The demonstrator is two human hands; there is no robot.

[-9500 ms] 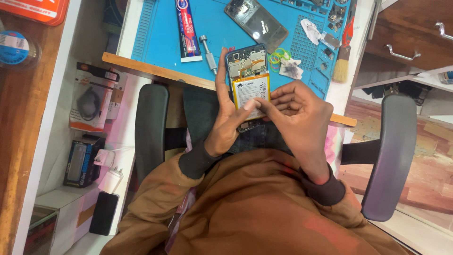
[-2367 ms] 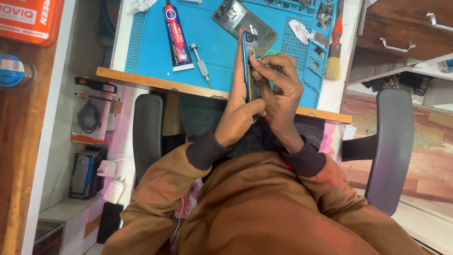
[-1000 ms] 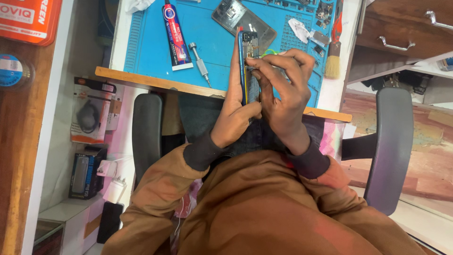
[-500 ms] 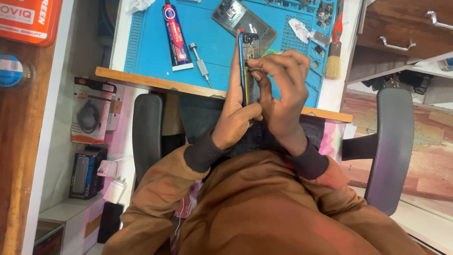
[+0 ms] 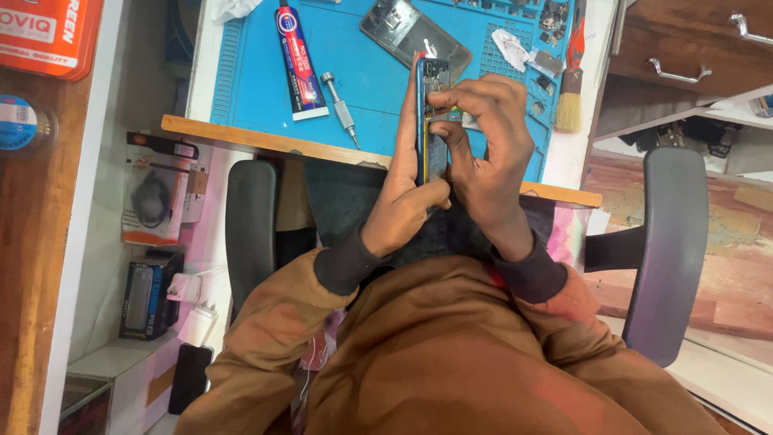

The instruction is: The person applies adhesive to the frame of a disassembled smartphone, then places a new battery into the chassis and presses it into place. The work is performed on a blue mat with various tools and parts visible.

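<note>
I hold an opened phone (image 5: 424, 121) on edge above my lap, its blue frame and yellow battery edge facing me. My left hand (image 5: 403, 201) grips its lower part from the left. My right hand (image 5: 483, 145) wraps over it from the right, fingertips pinching at the phone's upper inner part. Whether a tool sits in those fingers is hidden. Behind the hands lies a blue work mat (image 5: 354, 64) on the desk.
On the mat lie a glue tube (image 5: 296, 60), a small screwdriver (image 5: 340, 106), a detached phone back cover (image 5: 415, 36), white wipes (image 5: 513, 48) and a brush (image 5: 570, 97). Chair armrests (image 5: 251, 229) flank me. Drawers (image 5: 684, 56) stand at the right, boxed goods at the left.
Since 9.5 s ago the phone was turned from flat-facing to on edge. Over the last second my right fingers curled further over its upper part; the phone has barely moved.
</note>
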